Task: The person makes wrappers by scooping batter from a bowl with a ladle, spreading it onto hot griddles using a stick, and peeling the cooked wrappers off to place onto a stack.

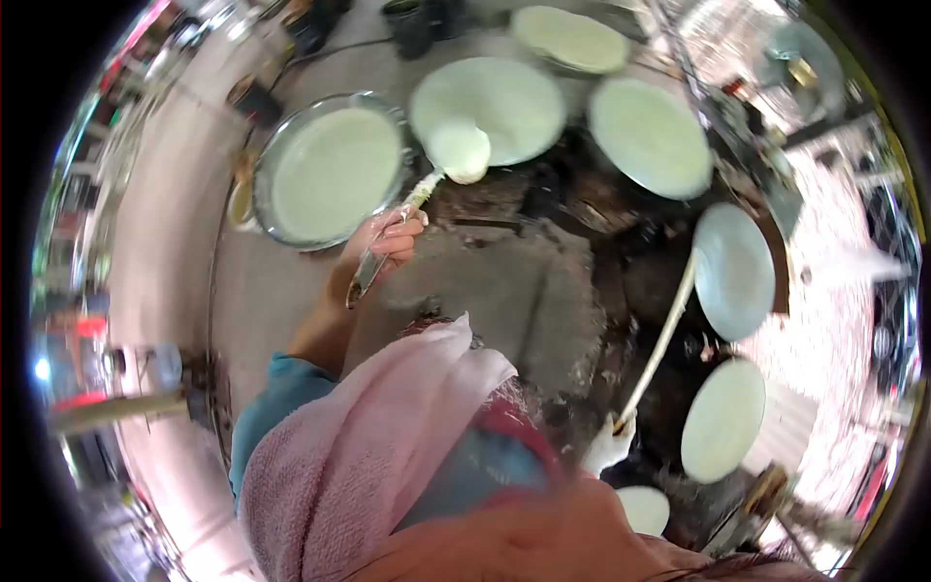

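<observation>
My left hand is closed around the handle of a ladle. The ladle's bowl, coated in whitish liquid, hangs over the near edge of a round pan with a pale layer in it. Left of that pan, close to my left hand, stands a wide metal basin of creamy liquid. My right hand, in a white glove, grips a long pale stick. The stick's far end reaches the edge of a bluish-white pan; whether it touches is unclear.
More round pans curve around the dark stove area: a back pan, a right-hand pan, a near-right pan and a partly hidden one. A pink towel hangs over my shoulder. Dark containers stand at the back.
</observation>
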`<state>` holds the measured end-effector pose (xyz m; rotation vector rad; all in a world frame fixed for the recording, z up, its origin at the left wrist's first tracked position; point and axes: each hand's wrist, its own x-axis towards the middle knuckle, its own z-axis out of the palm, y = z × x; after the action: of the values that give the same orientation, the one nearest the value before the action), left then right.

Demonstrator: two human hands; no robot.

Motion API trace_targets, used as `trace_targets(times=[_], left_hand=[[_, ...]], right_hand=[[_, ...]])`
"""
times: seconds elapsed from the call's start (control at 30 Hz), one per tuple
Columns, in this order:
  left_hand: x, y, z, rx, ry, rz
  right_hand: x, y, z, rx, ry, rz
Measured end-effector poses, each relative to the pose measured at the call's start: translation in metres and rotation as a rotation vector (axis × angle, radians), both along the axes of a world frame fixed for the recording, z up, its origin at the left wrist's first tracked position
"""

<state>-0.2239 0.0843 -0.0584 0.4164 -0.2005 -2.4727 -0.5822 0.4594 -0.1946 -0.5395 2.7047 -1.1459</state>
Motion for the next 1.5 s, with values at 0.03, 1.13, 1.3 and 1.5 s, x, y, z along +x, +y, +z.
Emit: trace_targets(times=[0.03, 1.13, 1.3, 1.5], left_hand=[[0.039, -0.019, -0.013, -0.166, -0.159, 0.004], [0.214, -0.071, -0.311, 0.254, 0.034, 0.173], [0.177, -0.027, -0.226, 0.311, 0.235, 0.486], [0.220, -0.022, -0.084, 0.290, 0.508, 0.411]], right_hand=[[0.012, -0.038, -0.011, -0.091, -0.048, 0.107], [0.268, -0.248, -0.117, 0.313, -0.874, 1.001], [0.255, -0.215, -0.096, 0.390, -0.931, 1.020], [0.246, -0.217, -0.004, 0.139, -0.566, 1.207]])
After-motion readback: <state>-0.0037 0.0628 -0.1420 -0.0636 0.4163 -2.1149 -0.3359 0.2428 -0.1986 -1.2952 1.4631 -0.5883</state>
